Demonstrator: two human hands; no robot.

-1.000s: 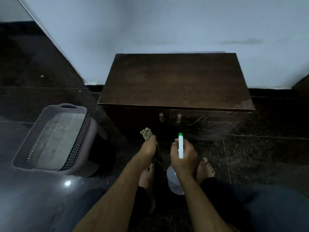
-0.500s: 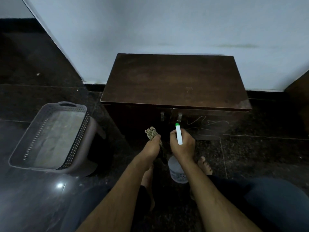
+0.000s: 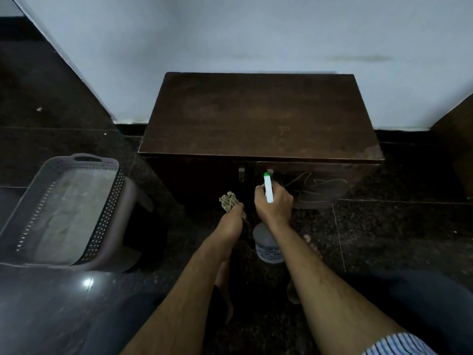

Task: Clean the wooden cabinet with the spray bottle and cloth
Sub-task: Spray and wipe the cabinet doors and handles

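Note:
A low dark wooden cabinet [image 3: 258, 116] stands against the white wall, with two doors and metal handles on its front. Pale scribble marks show on the right door [image 3: 317, 185]. My right hand [image 3: 275, 204] grips a spray bottle [image 3: 268, 187] with a white head and green tip; its clear body hangs below my wrist. The nozzle points at the cabinet front, near the right handle. My left hand [image 3: 231, 221] holds a bunched beige cloth [image 3: 229, 201] just left of the bottle, in front of the doors.
A grey perforated plastic basket [image 3: 102, 226] stands tilted on the dark polished floor to the left. Another dark wooden piece [image 3: 458, 149] is at the right edge. My bare feet and knees are below my arms.
Both hands have moved forward toward the cabinet front, carrying the cloth and the spray bottle. The nozzle now reaches the level of the door handles.

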